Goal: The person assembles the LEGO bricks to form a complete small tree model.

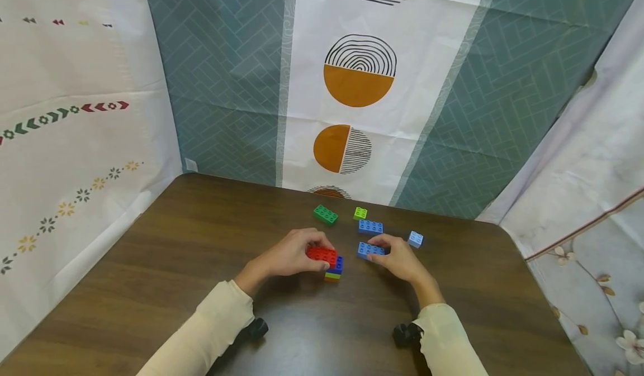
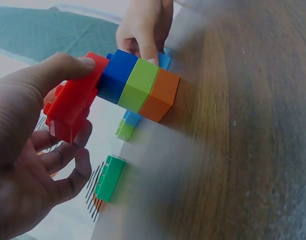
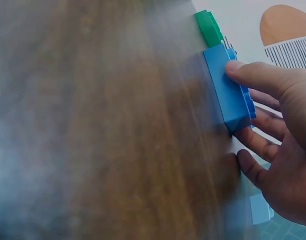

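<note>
Our left hand (image 1: 296,251) pinched a red brick (image 1: 322,256) between thumb and fingers, its remaining fingers loosely bent nearby. We held that piece at the top of a small upright stack, where it met a dark blue brick (image 2: 118,79) and jutted out to the left of it. Below the dark blue came a lime layer (image 2: 139,86), then an orange layer (image 2: 162,95) at the bottom, near the middle of the brown wooden table (image 1: 151,286). We could not tell whether the red piece was pressed fully down.

Our right hand (image 1: 401,258) pinched a blue brick (image 3: 222,85) between thumb and fingers, just right of the stack and apart from it. Its studs faced up.

Just behind that, we had a second blue brick (image 1: 370,227) lying on the table, with a small lime cube (image 1: 360,213) beyond it. A green brick (image 1: 326,214) lay farther left, behind our left hand, and a light blue cube (image 1: 415,238) sat just beyond our right hand, to its right. We wore cream sleeves (image 1: 213,323), and a patterned cloth (image 1: 226,85) hung behind the table.
</note>
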`<state>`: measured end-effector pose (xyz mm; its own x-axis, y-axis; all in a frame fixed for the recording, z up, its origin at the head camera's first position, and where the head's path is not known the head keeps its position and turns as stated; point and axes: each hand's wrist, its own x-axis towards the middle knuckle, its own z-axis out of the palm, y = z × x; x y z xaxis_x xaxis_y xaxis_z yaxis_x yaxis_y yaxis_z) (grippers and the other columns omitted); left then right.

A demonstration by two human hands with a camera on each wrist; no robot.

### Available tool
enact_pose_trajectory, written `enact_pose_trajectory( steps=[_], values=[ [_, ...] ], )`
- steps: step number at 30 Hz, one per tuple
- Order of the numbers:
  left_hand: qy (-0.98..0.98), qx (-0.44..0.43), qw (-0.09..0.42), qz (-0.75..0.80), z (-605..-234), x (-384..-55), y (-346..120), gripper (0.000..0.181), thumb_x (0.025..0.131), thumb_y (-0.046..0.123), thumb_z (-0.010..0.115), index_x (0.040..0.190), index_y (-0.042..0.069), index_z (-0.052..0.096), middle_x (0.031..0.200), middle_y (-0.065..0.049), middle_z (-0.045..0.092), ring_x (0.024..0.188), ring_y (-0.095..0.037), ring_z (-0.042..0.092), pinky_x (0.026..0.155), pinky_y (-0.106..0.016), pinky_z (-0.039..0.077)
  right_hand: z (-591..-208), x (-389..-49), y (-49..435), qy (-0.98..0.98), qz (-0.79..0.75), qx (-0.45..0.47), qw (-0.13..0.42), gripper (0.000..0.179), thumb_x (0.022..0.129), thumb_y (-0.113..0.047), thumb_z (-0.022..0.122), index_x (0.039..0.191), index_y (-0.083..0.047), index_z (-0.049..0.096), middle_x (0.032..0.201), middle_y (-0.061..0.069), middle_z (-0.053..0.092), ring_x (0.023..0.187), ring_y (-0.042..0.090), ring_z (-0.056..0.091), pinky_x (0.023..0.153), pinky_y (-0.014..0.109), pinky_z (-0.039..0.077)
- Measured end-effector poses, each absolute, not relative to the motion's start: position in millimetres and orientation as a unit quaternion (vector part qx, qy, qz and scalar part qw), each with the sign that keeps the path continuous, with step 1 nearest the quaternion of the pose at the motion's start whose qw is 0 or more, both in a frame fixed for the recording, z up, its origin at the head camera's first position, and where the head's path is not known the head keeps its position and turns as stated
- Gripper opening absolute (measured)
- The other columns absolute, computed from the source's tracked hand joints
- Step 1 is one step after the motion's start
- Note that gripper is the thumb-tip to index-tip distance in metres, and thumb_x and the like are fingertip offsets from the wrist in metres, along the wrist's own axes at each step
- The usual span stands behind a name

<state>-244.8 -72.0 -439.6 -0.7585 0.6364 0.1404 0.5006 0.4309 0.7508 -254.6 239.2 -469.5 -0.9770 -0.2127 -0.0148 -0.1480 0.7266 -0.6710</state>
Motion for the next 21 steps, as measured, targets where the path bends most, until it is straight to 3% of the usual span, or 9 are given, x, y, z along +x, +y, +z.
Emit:
enact_pose_trajectory(
  steps=[21],
  values=[
    [0.841, 0.334, 0.085, 0.417, -439, -243, -71, 0.029, 0.089, 0.029, 0.080, 0.115, 0.022, 0.070, 0.108, 0.008, 0.068, 0.097, -0.011, 0.060, 0.082, -0.025, 0.056, -456, -233, 234, 0.921, -0.367, -0.133, 0.019, 0.032, 0.091, -0.023, 0.078, 0.122, -0.016, 0.072, 0.128, 0.007, 0.071, 0.127, 0.034, 0.062, 0.110, 0.060, 0.048]
  ],
)
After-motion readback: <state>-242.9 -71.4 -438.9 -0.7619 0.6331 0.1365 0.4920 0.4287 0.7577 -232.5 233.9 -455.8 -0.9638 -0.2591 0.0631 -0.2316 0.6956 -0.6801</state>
